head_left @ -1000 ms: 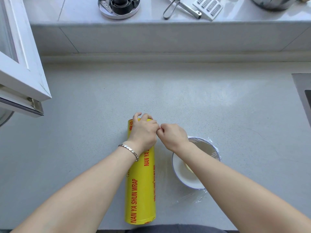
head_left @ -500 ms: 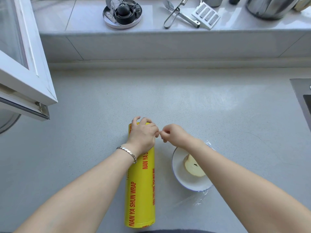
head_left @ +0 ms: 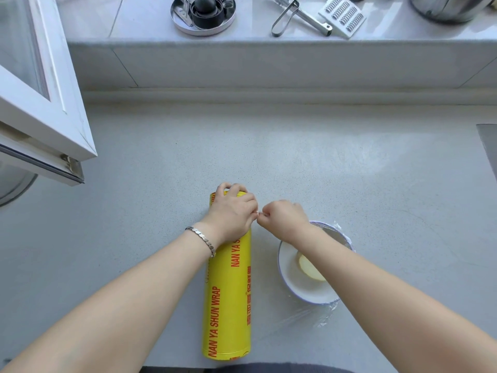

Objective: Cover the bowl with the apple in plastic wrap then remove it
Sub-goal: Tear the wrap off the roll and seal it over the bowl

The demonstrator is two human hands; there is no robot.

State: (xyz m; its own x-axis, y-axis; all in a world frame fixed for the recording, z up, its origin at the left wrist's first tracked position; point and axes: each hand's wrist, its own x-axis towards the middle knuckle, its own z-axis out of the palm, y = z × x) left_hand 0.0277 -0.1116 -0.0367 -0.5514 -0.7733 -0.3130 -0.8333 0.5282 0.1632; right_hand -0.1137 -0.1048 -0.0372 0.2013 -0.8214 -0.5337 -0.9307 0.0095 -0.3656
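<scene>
A yellow plastic wrap roll (head_left: 227,300) lies on the grey counter, its length running away from me. My left hand (head_left: 231,214) grips the roll's far end, fingers curled over it. Just right of it, my right hand (head_left: 282,216) pinches the clear film at the roll's edge, thumb and finger tips nearly touching the left hand. A white bowl (head_left: 298,292) with an apple piece (head_left: 309,269) sits to the roll's right, partly under my right forearm. Clear plastic wrap (head_left: 320,317) stretches from the roll over the bowl and crinkles on the counter beyond it.
An open white window frame (head_left: 43,109) juts over the counter at left. On the raised ledge behind stand a round metal tray (head_left: 203,14), tongs (head_left: 293,16), a grater (head_left: 343,16) and a steel pot (head_left: 446,6). A sink edge (head_left: 488,144) shows at right.
The view shifted a little, and my right forearm moved so the apple piece shows again. Both hands stay together at the roll's far end, the right one slightly apart from the left.
</scene>
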